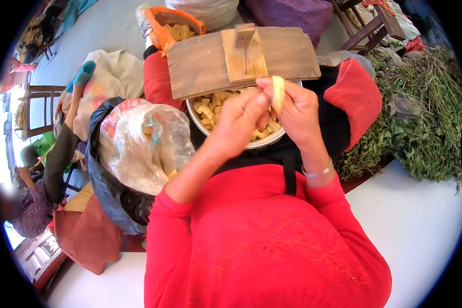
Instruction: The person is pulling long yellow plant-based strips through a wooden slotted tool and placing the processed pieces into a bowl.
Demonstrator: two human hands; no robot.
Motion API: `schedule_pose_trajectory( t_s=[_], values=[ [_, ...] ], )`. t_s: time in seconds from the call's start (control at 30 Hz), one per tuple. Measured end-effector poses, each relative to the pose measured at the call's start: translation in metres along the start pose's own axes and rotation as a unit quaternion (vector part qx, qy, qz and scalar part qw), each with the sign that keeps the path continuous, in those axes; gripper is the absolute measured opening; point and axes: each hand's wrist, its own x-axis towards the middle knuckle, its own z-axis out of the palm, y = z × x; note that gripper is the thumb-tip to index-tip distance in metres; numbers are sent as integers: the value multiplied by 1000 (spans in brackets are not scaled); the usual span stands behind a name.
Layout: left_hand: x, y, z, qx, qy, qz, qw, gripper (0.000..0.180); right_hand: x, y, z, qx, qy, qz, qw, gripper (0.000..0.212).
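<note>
My right hand (296, 110), with a silver bracelet at its wrist, is closed on a pale yellow curled strip (278, 93) that stands up between its fingers. Touching or almost touching it, my left hand (243, 119) is closed with curled fingers; whatever it may hold is hidden. Beneath both hands a metal bowl (194, 115) on my lap is full of pale yellow pieces (210, 107). Across the bowl's far side lies a wooden board (195, 66). A lighter wood plate (254, 64) on it carries an upright block (244, 36) and a thin dark line or slot.
An orange basket (161, 36) of yellow pieces stands beyond the board. At left is a dark bag (100, 149) lined with clear plastic (138, 133). Cut green plants (421, 123) are heaped at right. Another person (33, 205) sits far left, near a wooden chair (38, 105).
</note>
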Motion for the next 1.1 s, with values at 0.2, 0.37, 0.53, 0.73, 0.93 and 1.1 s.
schedule_pose_trajectory(
  t_s=[0.2,0.37,0.53,0.73,0.93,1.1],
  values=[
    [7,-19,-2,-125,-25,-52,991,24,12,37,-1,-315,77,-217,921,20],
    [11,-60,-22,-27,-35,-33,998,14,12,38,-9,-428,42,-220,876,9],
    [-6,-56,-19,557,69,191,805,21,-7,71,-17,-252,-63,-18,966,28],
    [-12,-62,-15,489,81,287,820,32,-24,68,-7,322,-88,320,886,28],
    [-16,-25,-2,413,33,169,894,34,-20,63,-8,66,-107,107,986,9],
    [5,-41,-1,284,119,54,950,20,-14,47,0,-249,5,-191,949,7]
  ],
)
